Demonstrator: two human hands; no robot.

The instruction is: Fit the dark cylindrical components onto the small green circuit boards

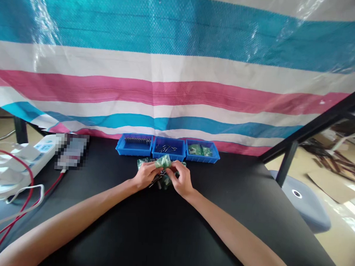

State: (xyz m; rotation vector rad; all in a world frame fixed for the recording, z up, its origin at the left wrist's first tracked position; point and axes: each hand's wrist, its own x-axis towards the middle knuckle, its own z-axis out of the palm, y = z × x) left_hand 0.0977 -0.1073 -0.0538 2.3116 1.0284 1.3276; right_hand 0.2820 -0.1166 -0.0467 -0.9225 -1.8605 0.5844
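Both hands meet over the middle of the black table. My left hand [146, 175] pinches one side of a small green-tinted clear plastic bag [163, 161], and my right hand [181, 178] pinches its other side. What the bag contains is too small to make out. Beneath and around the fingers lies a pile of similar green bags [165, 183] and thin dark metal pieces [155, 181], partly hidden by the hands. Just beyond stand a left blue bin [134, 151] with a row of small metal cylinders, a middle blue bin [168, 155] with loose thin metal pieces, and a right blue bin [202, 159] with green bags.
On the left are a white power strip [42, 149] with plugs, red and white cables [28, 188], and a blurred-out phone-like device [72, 153]. A striped plastic sheet [156, 92] hangs behind the black table [124, 233]. A grey stool [304, 203] stands beyond the right edge.
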